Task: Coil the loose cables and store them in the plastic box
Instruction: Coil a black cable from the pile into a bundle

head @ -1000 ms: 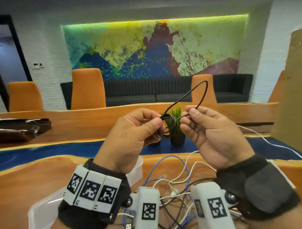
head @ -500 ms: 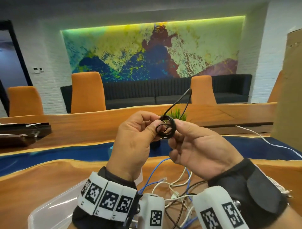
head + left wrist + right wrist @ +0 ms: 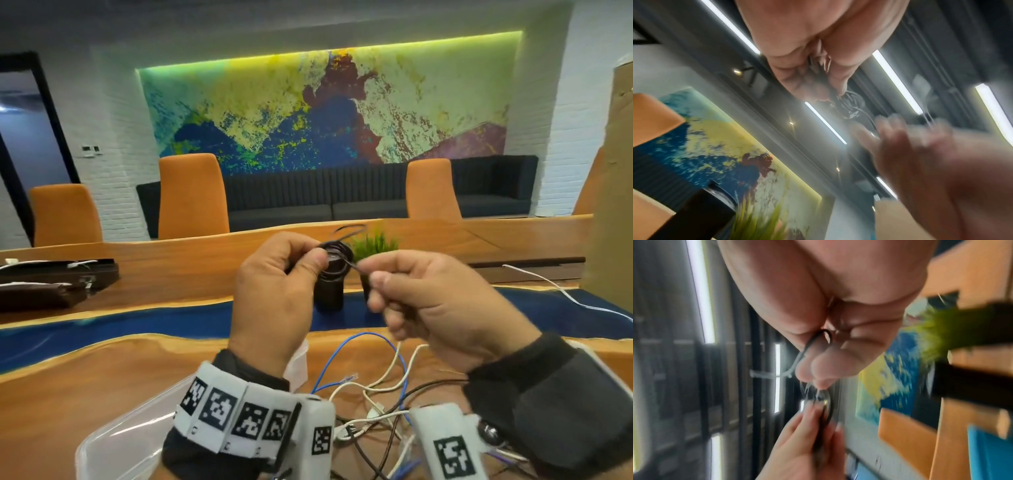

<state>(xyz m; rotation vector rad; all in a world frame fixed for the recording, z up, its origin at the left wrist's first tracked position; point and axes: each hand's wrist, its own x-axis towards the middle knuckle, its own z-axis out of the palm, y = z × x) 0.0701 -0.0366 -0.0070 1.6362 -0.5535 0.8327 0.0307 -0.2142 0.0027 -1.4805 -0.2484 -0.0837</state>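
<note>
My left hand (image 3: 301, 263) pinches a small coil of thin black cable (image 3: 337, 258) at chest height above the table. My right hand (image 3: 373, 274) pinches the loose black strand just right of the coil. A short blurred loop of that cable (image 3: 349, 230) sticks up behind the coil. In the right wrist view the strand (image 3: 818, 340) curls out between my right fingers and the coil (image 3: 825, 404) hangs blurred below them. The left wrist view shows the coil (image 3: 851, 104) at my left fingertips. The clear plastic box (image 3: 113, 442) lies on the table under my left wrist.
A tangle of blue, white and black cables (image 3: 383, 401) lies on the wooden table (image 3: 68, 377) below my hands. A black cylinder (image 3: 329, 291) and a small green plant (image 3: 375, 241) stand behind them. A white cable (image 3: 561, 291) runs to the right. A cardboard panel (image 3: 613, 192) stands at right.
The tall free loop of black cable above the coil has shrunk to a short one. My right hand moved from against the coil to its right, pulling the strand. Both hands sit lower.
</note>
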